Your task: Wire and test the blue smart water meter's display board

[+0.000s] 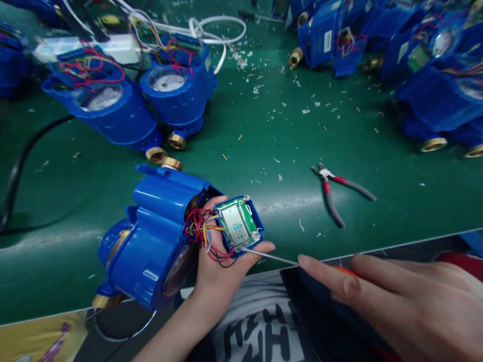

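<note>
A blue water meter (151,226) with brass ends lies on its side at the table's front edge. Red, yellow and black wires run from it to a small display module (238,226), a green circuit board with a lit LCD in a blue frame. My left hand (219,266) holds this module from below, thumb along its lower edge. My right hand (400,296) is closed around a screwdriver (279,259) with an orange handle, its forefinger stretched along the shaft. The screwdriver's tip is at the module's lower edge, near a corner; exact contact is hard to tell.
On the green table (256,141) lie wire cutters (328,186) with red and grey handles. Two blue meters (113,110) stand at the left by a white power strip (121,49) and cable. Several more meters (433,100) crowd the right. Wire scraps are scattered between.
</note>
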Action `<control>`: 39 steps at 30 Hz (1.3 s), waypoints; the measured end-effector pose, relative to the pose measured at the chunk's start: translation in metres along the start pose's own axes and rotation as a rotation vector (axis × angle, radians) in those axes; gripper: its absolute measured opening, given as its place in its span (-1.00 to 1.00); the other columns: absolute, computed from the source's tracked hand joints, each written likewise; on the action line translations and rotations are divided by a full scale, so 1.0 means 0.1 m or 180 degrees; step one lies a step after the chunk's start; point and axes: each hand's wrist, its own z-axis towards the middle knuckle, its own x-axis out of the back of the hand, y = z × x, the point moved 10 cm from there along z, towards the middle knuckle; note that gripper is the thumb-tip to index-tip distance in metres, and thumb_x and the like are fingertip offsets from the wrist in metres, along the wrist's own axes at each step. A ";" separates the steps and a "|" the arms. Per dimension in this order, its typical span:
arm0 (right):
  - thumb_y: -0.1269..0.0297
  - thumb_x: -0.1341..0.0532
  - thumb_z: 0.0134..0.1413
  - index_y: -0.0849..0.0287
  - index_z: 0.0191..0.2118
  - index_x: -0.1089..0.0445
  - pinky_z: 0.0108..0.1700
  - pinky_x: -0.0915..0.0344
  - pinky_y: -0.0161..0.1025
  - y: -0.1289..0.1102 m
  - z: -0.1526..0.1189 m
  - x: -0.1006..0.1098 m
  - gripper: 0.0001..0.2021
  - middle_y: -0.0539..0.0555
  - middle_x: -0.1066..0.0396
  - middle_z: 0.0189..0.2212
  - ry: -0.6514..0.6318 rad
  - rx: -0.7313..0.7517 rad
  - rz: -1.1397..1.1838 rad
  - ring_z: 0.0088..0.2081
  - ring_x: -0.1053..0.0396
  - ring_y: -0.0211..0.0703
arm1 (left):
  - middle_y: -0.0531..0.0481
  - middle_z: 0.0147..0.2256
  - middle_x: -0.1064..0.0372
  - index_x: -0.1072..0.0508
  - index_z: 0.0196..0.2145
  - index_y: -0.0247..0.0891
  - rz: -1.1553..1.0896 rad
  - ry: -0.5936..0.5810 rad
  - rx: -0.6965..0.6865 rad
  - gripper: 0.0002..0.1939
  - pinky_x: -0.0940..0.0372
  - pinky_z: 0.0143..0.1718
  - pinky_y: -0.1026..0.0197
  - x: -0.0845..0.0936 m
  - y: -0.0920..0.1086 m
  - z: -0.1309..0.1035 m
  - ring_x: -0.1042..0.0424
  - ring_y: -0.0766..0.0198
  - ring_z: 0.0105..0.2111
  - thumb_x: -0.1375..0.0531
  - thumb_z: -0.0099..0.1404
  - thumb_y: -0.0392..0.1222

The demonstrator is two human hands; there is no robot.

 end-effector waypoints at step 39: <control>0.48 0.10 0.32 0.21 0.17 -0.25 -0.66 -0.13 -0.40 -0.17 -0.06 -0.12 -0.61 -0.10 -0.23 -0.57 0.0386 -0.0122 0.0346 -0.68 -0.26 -0.38 | 0.03 -0.20 -0.31 -0.31 0.02 -0.10 -0.0562 0.0383 0.0773 -0.29 -0.39 -0.16 0.06 -0.05 -0.10 -0.03 -0.37 0.23 -0.32 -0.45 -0.09 -0.17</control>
